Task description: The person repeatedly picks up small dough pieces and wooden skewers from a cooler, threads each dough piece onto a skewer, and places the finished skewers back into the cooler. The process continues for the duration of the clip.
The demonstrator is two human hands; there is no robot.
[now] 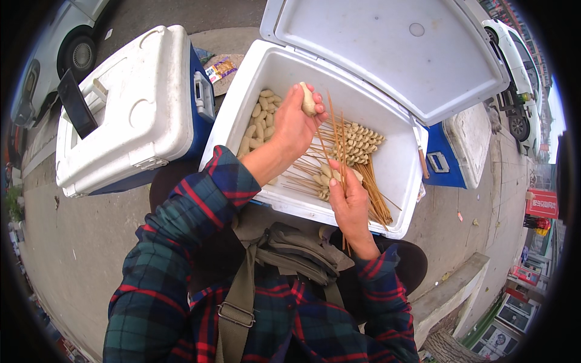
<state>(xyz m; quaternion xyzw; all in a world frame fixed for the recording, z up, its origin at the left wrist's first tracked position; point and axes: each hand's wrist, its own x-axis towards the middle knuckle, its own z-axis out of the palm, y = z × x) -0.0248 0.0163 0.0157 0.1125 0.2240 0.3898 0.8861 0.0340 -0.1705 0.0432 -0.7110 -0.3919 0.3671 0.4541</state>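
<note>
1. Clock read from mid-view. Nearest: my grey-green shoulder bag (296, 249), 6 o'clock, against my plaid shirt (266, 330).
2. My right hand (351, 204), 4 o'clock: grasping several thin wooden sticks (344, 145), thumb on top; a pale piece shows by the fingertips, can't tell if skewered.
3. Skewered ridged pieces (319, 181), small bunch just beside that hand, 3 o'clock, sticks pointing left.
4. Bundle of bare-looking sticks (378, 199), between 3 and 4 o'clock, just past the right hand.
5. My left hand (292, 124), 12 o'clock: fingers curled round one smooth pale piece (308, 101), held up above the box.
6. Under both hands: white-lined cooler box (396, 136), lid (387, 57) raised, 1 o'clock.
7. Inside it: loose pale pieces (261, 121) piled at 11 o'clock; bigger stack of ridged skewered ones (358, 144) at 2.
8. Wooden-handled tool (423, 162) at box's right edge, 3 o'clock.
9. Blue-and-white cooler (151, 103), lid down, 10 o'clock; another blue cooler (463, 151), about 3.
10. Bright packet (221, 69), 11 o'clock, behind the box.
11. Farthest: white vehicles, 10 (39, 78) and 2 o'clock; red sign (543, 204), 3.
</note>
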